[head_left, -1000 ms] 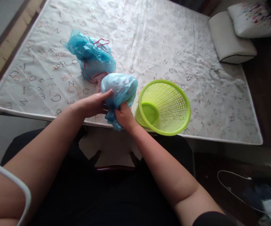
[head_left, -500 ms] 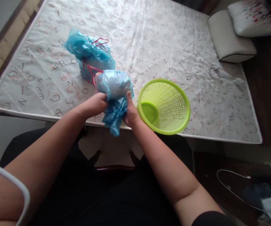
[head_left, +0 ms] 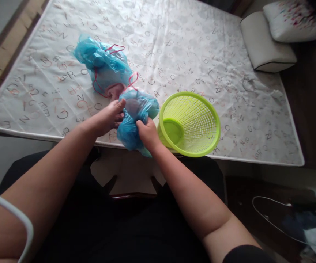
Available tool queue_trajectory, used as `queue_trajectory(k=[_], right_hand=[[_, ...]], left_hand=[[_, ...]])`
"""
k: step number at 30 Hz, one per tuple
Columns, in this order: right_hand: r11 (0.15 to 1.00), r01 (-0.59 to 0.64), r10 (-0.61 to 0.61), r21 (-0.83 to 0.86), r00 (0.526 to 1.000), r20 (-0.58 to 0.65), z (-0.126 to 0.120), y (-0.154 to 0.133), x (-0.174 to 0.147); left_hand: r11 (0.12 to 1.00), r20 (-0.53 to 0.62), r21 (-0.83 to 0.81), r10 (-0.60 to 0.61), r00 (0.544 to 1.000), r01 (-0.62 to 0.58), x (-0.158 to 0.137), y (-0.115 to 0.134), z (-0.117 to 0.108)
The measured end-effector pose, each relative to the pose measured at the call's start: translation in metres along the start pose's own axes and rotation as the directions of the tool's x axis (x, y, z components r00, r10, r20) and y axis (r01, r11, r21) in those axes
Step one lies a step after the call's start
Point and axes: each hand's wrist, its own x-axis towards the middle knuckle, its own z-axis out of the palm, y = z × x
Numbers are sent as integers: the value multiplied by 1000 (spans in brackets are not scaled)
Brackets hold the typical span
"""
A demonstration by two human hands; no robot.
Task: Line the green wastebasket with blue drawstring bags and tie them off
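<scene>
Letter-printed surface [head_left: 196,47], crinkled plastic bag [head_left: 140,104]

Camera, single, head-worn: looking out from above the wearer's own dark lap [head_left: 122,233], which is filling the bottom middle of the frame. Facing: forward and steeply down, as I am judging it, along both bare forearms [head_left: 193,197]. Range: near; the left hand [head_left: 112,115] and the right hand [head_left: 148,134] are falling a little left of mid-frame. Field: broad, taking in the letter-printed mattress [head_left: 191,44], which is spreading beyond them to the top edge; a pillow [head_left: 295,22] is sitting farther off, upper right.
</scene>
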Motion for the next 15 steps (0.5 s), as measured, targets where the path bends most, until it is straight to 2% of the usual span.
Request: queue_trajectory(k=[3, 6, 10, 13, 15], right_hand=[[992, 63, -40, -107, 977, 211, 3, -7, -10], [982, 98, -47, -159, 954, 296, 4, -8, -14], [992, 79, -51, -101, 964, 261, 3, -3, -9], [995, -24, 10, 92, 988, 151, 6, 5, -3], [967, -88, 77, 240, 996, 53, 9, 11, 2]], left_hand=[[999, 152, 46, -35, 988, 29, -6, -6, 7], [993, 169, 110, -55, 984, 37, -9, -12, 10], [993, 45, 112, 26, 999, -31, -6, -13, 7], [986, -60, 116, 128, 990, -120, -4, -10, 5], [975, -121, 99, 210, 970, -198, -2, -7, 6]])
